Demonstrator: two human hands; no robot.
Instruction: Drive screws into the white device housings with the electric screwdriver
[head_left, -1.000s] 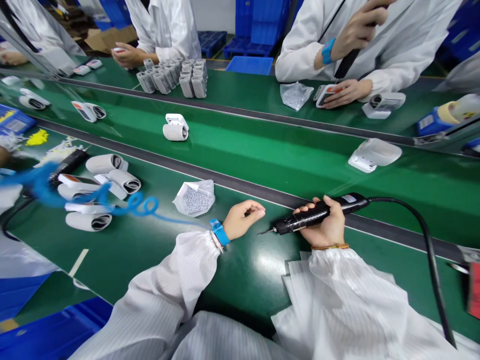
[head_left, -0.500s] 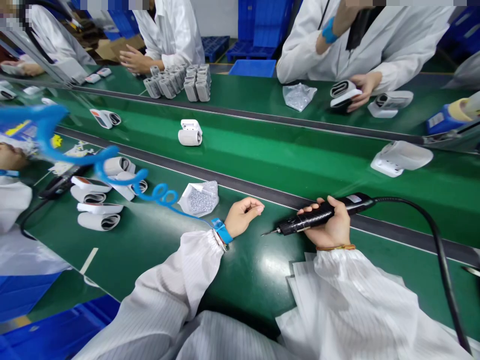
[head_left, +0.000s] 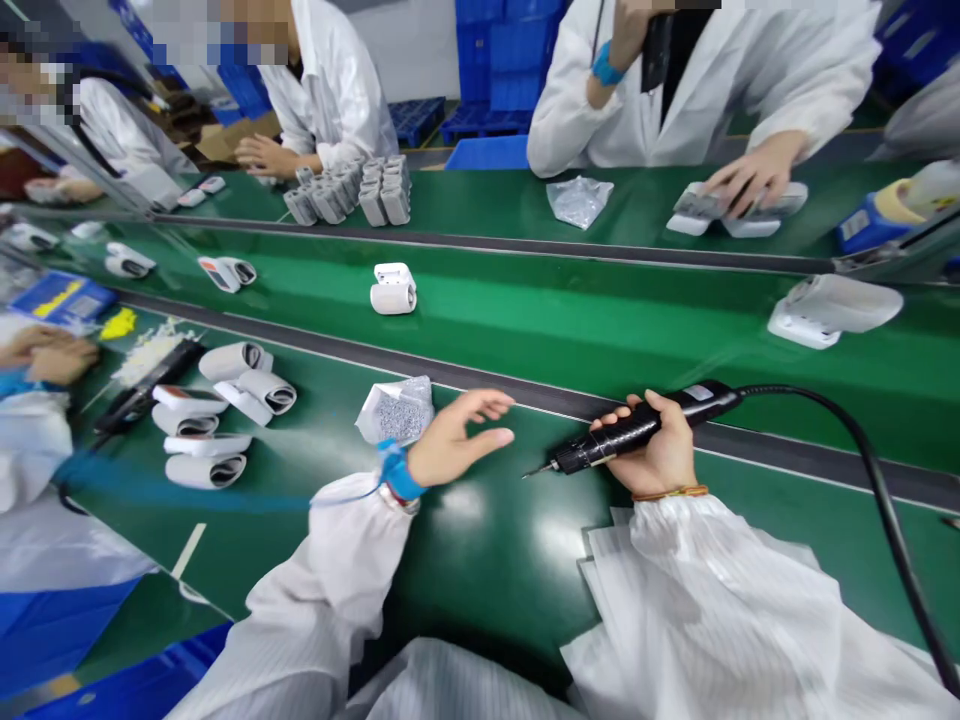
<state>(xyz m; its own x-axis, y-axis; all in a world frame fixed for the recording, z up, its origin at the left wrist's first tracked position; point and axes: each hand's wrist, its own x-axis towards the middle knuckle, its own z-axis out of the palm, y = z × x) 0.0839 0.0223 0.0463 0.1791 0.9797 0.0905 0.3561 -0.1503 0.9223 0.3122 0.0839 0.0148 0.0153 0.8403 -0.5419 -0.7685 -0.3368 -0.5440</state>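
My right hand (head_left: 660,450) is wrapped round a black electric screwdriver (head_left: 637,430), whose bit points left over the green bench. Its black cable curves away to the right. My left hand (head_left: 457,440) is empty, thumb and fingers apart, with a blue wrist strap (head_left: 399,470) at the wrist. Just behind and left of it lies a clear plastic bag of small screws (head_left: 396,410), partly hidden by the hand. Several white cuffed devices, like wrist blood pressure monitors (head_left: 206,465), lie to the left on the bench.
On the green conveyor belt (head_left: 525,320) sit a white cuffed device (head_left: 394,288) and another (head_left: 832,308) at right. Co-workers in white coats sit opposite and at left. Grey cuffed units (head_left: 382,190) stand grouped on the far bench. White sheets (head_left: 600,590) lie under my right sleeve.
My left hand has opened from a pinch and shifted left toward the screw bag. The right hand still holds the screwdriver. The opposite co-worker's hand now lies on top of the devices.
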